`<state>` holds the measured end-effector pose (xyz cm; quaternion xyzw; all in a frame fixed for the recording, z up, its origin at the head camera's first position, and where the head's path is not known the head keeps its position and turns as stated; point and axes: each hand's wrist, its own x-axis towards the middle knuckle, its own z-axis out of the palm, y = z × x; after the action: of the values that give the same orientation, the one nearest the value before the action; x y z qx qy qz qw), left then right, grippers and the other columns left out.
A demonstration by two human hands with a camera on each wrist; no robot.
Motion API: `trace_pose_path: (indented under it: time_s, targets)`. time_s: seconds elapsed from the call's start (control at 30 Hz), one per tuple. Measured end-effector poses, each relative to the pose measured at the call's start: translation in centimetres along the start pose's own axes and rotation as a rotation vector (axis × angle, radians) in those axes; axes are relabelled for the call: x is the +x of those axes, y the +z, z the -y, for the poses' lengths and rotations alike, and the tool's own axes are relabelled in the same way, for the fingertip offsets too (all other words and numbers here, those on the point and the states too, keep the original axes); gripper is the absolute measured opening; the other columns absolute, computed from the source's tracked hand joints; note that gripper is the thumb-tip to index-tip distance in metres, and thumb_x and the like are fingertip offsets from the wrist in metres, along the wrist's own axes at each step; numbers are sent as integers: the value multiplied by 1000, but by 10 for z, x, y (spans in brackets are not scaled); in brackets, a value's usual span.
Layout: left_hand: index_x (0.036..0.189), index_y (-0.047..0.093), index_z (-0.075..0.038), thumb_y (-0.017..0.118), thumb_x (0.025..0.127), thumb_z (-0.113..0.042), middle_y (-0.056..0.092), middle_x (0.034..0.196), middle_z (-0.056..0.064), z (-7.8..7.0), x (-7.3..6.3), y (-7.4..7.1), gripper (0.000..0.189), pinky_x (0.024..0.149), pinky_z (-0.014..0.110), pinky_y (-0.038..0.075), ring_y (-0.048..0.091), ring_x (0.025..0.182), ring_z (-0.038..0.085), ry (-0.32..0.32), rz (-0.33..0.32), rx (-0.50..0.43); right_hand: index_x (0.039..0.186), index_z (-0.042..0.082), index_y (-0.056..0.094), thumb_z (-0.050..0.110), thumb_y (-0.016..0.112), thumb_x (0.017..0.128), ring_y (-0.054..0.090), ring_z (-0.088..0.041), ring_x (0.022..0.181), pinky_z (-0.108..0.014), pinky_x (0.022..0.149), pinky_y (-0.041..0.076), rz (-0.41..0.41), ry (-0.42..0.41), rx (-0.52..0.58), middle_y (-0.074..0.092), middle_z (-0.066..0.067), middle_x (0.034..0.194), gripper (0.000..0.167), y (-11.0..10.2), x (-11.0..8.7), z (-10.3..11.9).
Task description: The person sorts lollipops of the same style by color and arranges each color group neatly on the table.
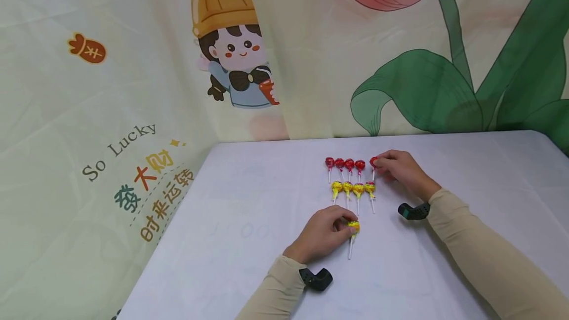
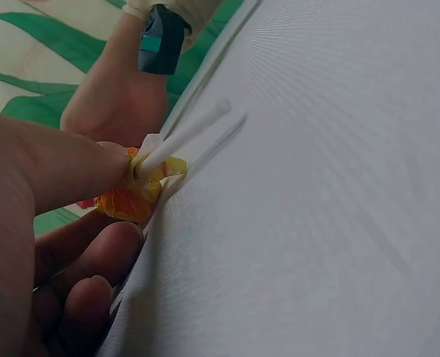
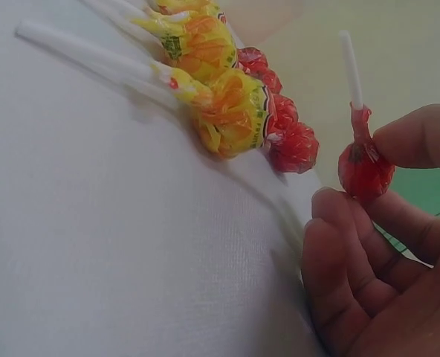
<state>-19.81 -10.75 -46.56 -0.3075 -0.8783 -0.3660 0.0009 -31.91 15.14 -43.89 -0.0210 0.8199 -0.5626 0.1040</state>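
My left hand (image 1: 322, 233) pinches a yellow-wrapped lollipop (image 1: 353, 227) by its head, low over the table in front of the rows. Its white stick points toward me. At the right end of the back row, my right hand (image 1: 404, 172) holds a red lollipop (image 3: 365, 169) between thumb and fingers, the stick free. Several red lollipops (image 1: 349, 164) lie side by side to the left of that hand. Just nearer to me lies a row of several yellow lollipops (image 1: 358, 189), sticks also toward me.
A white cloth covers the table (image 1: 213, 221). Behind it hangs a printed backdrop (image 1: 306, 63) with a cartoon figure and a large flower. Each wrist wears a black strap device (image 1: 317, 279).
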Motion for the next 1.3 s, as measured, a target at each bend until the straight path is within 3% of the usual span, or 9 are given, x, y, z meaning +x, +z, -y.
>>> trace_pose_path:
  time_s: [0.37, 1.3]
  targets:
    - [112, 71, -25, 71, 94, -26, 61, 99, -18, -2, 0, 2, 17, 71, 19, 47, 54, 80, 0, -46, 8, 4, 130, 3, 56, 37, 59, 100, 59, -30, 102, -30, 75, 54, -15, 41, 6, 63, -16, 119, 45, 1, 7, -3]
    - [111, 71, -23, 71, 94, -25, 60, 95, -17, -2, 1, 1, 17, 69, 18, 46, 54, 78, -1, -24, -16, 8, 127, 6, 60, 34, 63, 99, 56, -26, 80, -28, 61, 48, -75, 47, -152, 61, -15, 114, 39, 12, 15, 1]
